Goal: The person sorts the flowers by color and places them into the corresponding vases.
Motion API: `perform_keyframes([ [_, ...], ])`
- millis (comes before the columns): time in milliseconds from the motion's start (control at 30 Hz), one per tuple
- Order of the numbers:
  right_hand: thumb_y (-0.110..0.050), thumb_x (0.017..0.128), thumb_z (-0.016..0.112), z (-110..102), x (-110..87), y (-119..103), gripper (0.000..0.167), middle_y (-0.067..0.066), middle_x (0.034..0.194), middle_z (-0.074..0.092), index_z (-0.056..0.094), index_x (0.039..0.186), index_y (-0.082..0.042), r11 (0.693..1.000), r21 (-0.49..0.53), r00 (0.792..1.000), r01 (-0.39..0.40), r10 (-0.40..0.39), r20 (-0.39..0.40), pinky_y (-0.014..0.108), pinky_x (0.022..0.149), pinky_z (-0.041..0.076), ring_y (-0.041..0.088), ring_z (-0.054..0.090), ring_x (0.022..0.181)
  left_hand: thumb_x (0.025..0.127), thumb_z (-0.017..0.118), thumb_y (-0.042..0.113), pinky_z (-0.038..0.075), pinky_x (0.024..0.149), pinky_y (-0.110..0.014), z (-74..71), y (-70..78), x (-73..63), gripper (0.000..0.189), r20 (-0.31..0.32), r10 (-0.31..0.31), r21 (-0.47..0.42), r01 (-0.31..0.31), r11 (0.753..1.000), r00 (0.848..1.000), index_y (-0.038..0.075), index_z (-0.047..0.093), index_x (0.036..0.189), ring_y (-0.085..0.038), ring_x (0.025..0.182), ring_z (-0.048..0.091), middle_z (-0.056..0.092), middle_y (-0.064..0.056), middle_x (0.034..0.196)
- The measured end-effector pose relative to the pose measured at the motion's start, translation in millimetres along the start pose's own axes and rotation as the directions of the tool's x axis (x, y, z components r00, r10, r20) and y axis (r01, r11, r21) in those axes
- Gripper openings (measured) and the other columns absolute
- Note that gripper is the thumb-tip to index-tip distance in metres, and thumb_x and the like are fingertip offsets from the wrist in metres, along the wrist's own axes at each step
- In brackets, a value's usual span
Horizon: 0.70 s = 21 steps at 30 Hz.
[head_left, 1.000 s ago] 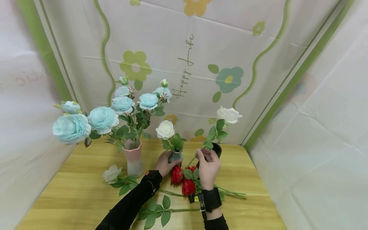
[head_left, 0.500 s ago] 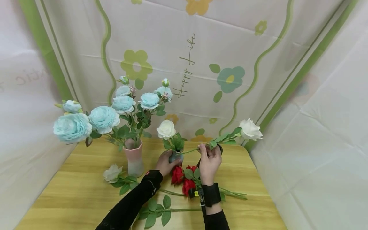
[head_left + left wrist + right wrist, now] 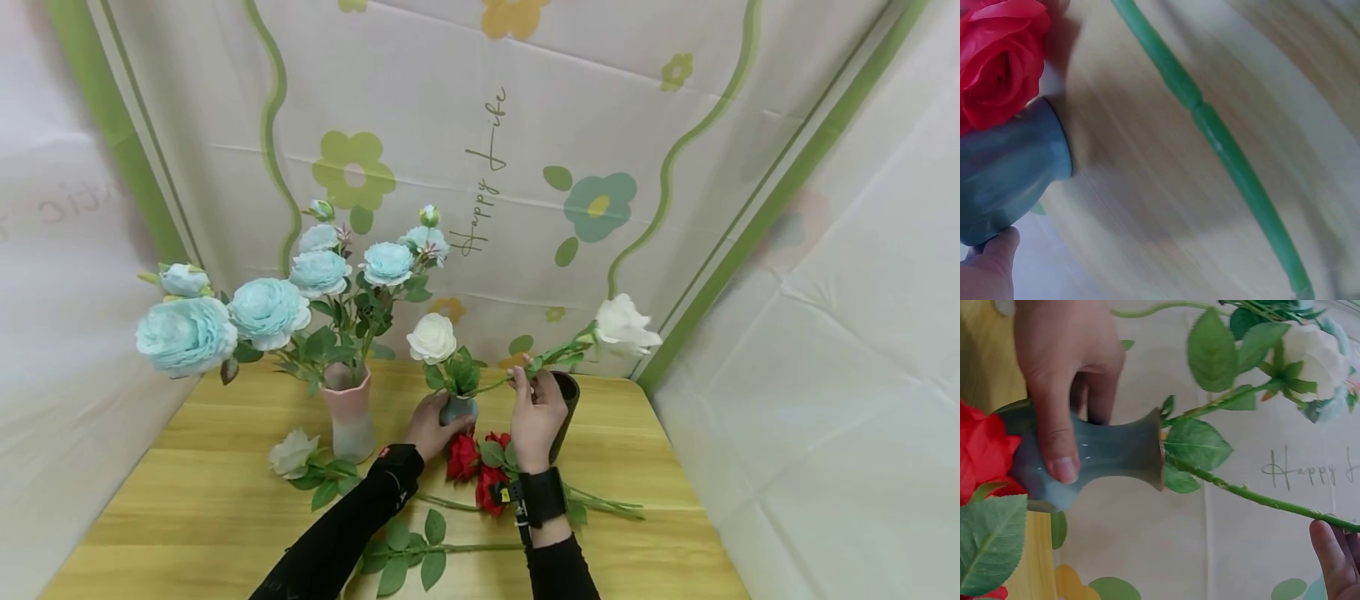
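White roses (image 3: 292,454), three in view, run left to right: one lies on the desk (image 3: 180,500) beside the pink-and-white vase (image 3: 351,425), which holds six open blue blooms (image 3: 268,312), one stands in the small blue-grey vase (image 3: 459,407) gripped by the left hand (image 3: 431,427), and, past three red roses (image 3: 462,457), one slants up, pinched by the right hand (image 3: 538,421) near one dark container (image 3: 571,400). Adding that third rose to the blue-grey vase seems the step in hand, its stem end at the mouth, though I cannot tell if it is inside; next calls for tilting it more upright and sliding it down
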State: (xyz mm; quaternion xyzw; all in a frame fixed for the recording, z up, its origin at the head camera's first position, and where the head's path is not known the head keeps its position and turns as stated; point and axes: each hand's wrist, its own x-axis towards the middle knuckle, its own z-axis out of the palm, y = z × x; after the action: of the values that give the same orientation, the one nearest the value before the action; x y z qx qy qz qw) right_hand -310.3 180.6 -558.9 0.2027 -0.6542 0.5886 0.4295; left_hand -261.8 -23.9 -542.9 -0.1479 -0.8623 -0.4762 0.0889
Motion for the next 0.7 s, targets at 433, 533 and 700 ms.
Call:
perform_keyframes([
  [433,-0.012,0.105,0.049,26.9,20.4,-90.9,0.025,0.013,0.118,0.059,0.064,0.122,-0.001,0.984,-0.179,0.963,0.018,0.031,0.268,0.033,0.082,0.055,0.024,0.064,0.096,0.093,0.07,0.037,0.043,0.098,-0.051,-1.2,-1.2,1.9,0.067,0.011,-0.019,0.028,0.018,0.999,1.0,-0.008,0.049,0.139,-0.041,0.119,0.051,0.052,-0.027,0.131],
  [533,-0.009,0.105,0.049,30.6,34.1,-130.7,0.025,0.019,0.115,0.059,0.064,0.117,0.007,0.983,-0.172,0.928,-0.063,0.121,0.352,0.036,0.084,0.055,0.03,0.063,0.097,0.093,0.069,0.038,0.044,0.098,-0.05,-1.6,-1.9,2.0,0.068,0.016,-0.027,0.018,0.027,0.999,1.0,-0.007,0.049,0.139,-0.04,0.12,0.05,0.052,-0.026,0.132],
  [700,-0.004,0.102,0.053,37.7,40.5,-138.8,0.021,0.017,0.109,0.062,0.067,0.114,0.006,0.961,-0.262,0.88,-0.085,0.196,0.434,0.029,0.084,0.054,0.028,0.062,0.098,0.092,0.07,0.038,0.043,0.098,-0.052,-0.3,-4.9,1.3,0.068,0.011,-0.008,0.001,0.008,1.0,1.0,-0.008,0.05,0.138,-0.041,0.12,0.05,0.051,-0.026,0.132],
])
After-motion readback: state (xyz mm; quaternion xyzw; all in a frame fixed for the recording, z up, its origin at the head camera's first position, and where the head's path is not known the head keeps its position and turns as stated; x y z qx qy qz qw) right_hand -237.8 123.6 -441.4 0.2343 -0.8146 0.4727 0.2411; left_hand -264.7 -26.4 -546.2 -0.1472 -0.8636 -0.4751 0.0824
